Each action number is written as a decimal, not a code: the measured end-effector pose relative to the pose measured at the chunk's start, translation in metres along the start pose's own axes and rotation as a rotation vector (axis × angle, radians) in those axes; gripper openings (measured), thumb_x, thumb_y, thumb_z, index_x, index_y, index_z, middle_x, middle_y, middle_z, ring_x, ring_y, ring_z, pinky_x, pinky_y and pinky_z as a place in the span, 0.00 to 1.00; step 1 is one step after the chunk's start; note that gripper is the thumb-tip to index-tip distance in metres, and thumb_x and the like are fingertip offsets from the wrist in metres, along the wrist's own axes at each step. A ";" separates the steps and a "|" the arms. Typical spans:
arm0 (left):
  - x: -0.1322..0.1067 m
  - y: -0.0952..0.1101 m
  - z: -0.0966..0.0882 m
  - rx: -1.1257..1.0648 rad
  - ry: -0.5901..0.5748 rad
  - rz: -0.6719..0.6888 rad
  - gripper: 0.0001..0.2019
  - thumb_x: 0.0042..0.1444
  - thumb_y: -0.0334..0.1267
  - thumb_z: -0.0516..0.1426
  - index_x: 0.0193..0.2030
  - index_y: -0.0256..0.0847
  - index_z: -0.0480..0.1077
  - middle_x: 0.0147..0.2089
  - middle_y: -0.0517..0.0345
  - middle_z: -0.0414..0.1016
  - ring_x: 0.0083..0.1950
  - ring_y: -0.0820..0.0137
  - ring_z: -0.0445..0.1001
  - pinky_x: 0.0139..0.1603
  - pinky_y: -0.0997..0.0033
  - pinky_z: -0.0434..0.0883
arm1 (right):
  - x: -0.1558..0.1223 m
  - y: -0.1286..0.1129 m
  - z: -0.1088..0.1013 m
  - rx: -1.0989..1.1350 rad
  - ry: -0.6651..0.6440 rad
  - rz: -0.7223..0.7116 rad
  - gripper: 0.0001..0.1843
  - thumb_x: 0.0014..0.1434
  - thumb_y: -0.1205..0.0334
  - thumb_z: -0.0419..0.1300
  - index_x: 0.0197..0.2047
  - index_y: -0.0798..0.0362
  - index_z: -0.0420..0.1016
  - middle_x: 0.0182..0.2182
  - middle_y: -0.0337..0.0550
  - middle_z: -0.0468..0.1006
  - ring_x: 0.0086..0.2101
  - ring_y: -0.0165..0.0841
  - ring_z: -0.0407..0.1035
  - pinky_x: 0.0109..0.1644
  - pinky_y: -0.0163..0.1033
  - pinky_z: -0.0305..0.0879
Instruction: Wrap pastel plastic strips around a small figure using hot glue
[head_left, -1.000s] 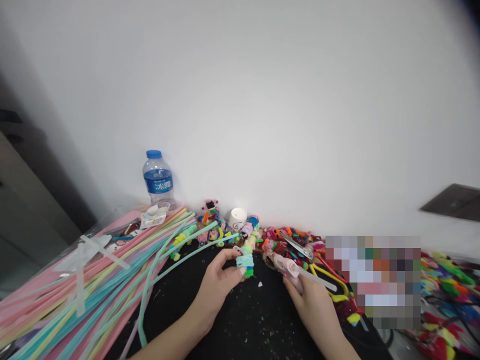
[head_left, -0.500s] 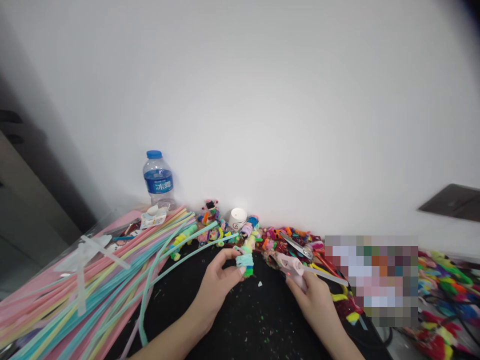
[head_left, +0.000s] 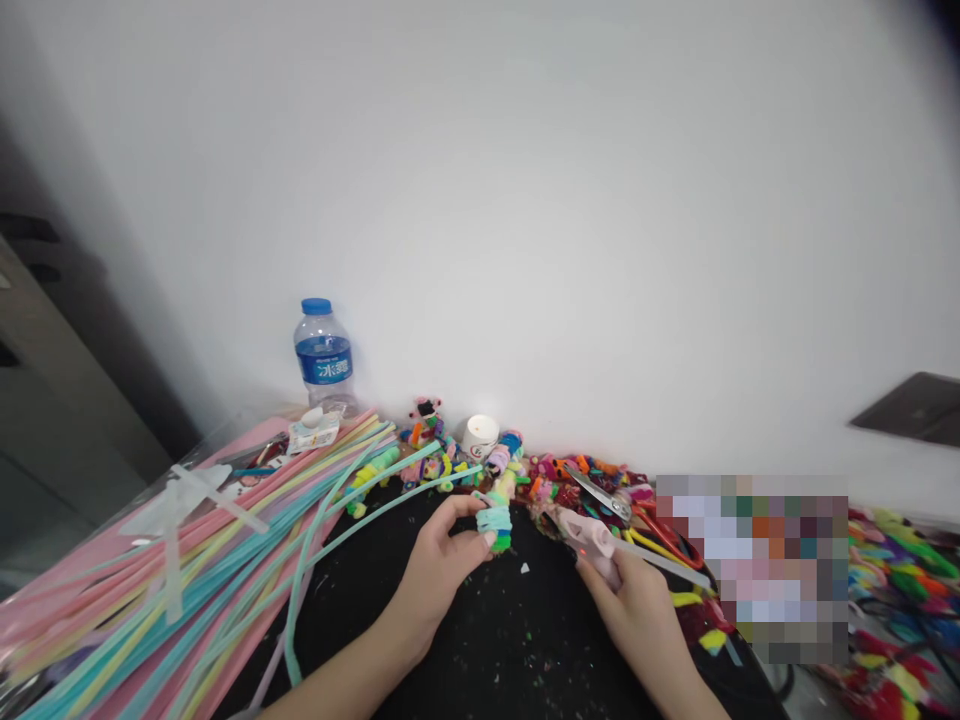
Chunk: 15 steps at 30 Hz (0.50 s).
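Observation:
Between the thumb and fingers of my left hand (head_left: 450, 550) is a small pipe-cleaner figure (head_left: 493, 522), wound in mint, blue and green. My right hand (head_left: 630, 600) is closed around a pale pink glue gun (head_left: 589, 535), with a translucent glue stick (head_left: 664, 562) poking out of its back. The gun's nozzle points left toward the figure and stays apart from it. A small red light shows on the gun's side. Behind both hands, more pipe-cleaner figures (head_left: 431, 465) lie along the wall.
Long pastel pipe cleaners (head_left: 247, 540) cover the left side. A water bottle (head_left: 324, 355) and a paper cup (head_left: 480, 436) stand by the wall. Open-bladed scissors (head_left: 600, 492) lie behind the glue gun. Scraps dot the black tabletop (head_left: 517, 640). A blurred-out patch (head_left: 772, 560) covers the right.
The whole view has shifted slightly, so things sit a little further right. Both hands keep the same holds on the figure and the glue gun.

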<state>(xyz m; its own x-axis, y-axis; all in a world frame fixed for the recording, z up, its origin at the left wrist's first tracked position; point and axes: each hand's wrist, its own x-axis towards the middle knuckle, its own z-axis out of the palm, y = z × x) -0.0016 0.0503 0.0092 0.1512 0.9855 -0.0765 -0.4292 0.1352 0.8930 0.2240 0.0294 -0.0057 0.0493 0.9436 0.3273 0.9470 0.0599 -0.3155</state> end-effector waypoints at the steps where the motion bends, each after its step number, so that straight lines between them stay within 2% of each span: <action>1: 0.000 0.000 0.000 0.001 0.000 0.000 0.13 0.44 0.37 0.63 0.37 0.40 0.68 0.41 0.56 0.69 0.38 0.68 0.71 0.39 0.68 0.69 | 0.000 0.001 0.001 -0.004 -0.011 0.012 0.18 0.57 0.50 0.50 0.23 0.53 0.68 0.19 0.43 0.72 0.22 0.36 0.67 0.26 0.35 0.59; 4: 0.000 0.000 0.000 0.005 0.001 0.001 0.13 0.44 0.38 0.63 0.37 0.40 0.68 0.42 0.55 0.70 0.38 0.67 0.71 0.39 0.68 0.69 | 0.002 0.001 0.003 0.008 -0.058 0.046 0.16 0.57 0.52 0.49 0.28 0.53 0.70 0.24 0.45 0.75 0.26 0.37 0.70 0.29 0.35 0.60; 7: 0.001 0.000 -0.001 0.001 0.009 0.004 0.13 0.44 0.38 0.63 0.37 0.40 0.68 0.42 0.55 0.70 0.38 0.68 0.71 0.39 0.68 0.69 | 0.004 -0.001 0.002 -0.015 -0.090 0.066 0.15 0.58 0.52 0.48 0.29 0.52 0.69 0.24 0.44 0.75 0.26 0.38 0.71 0.28 0.35 0.60; 10: 0.001 0.000 -0.001 -0.007 0.019 0.002 0.13 0.43 0.38 0.63 0.37 0.40 0.69 0.41 0.56 0.71 0.37 0.68 0.71 0.39 0.68 0.69 | 0.005 -0.005 0.001 -0.044 -0.073 0.061 0.15 0.58 0.52 0.49 0.28 0.52 0.68 0.23 0.44 0.75 0.26 0.38 0.71 0.27 0.35 0.60; 15: 0.002 0.000 -0.001 -0.004 0.010 0.002 0.13 0.44 0.37 0.63 0.37 0.41 0.69 0.39 0.58 0.70 0.36 0.69 0.71 0.39 0.68 0.69 | 0.008 -0.006 0.000 -0.048 -0.064 0.031 0.16 0.58 0.53 0.47 0.33 0.54 0.71 0.24 0.46 0.76 0.25 0.38 0.71 0.28 0.36 0.61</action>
<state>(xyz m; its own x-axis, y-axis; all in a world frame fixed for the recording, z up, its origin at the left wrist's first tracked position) -0.0026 0.0520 0.0083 0.1413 0.9868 -0.0787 -0.4328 0.1331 0.8916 0.2188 0.0366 -0.0007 0.0602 0.9637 0.2601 0.9597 0.0158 -0.2807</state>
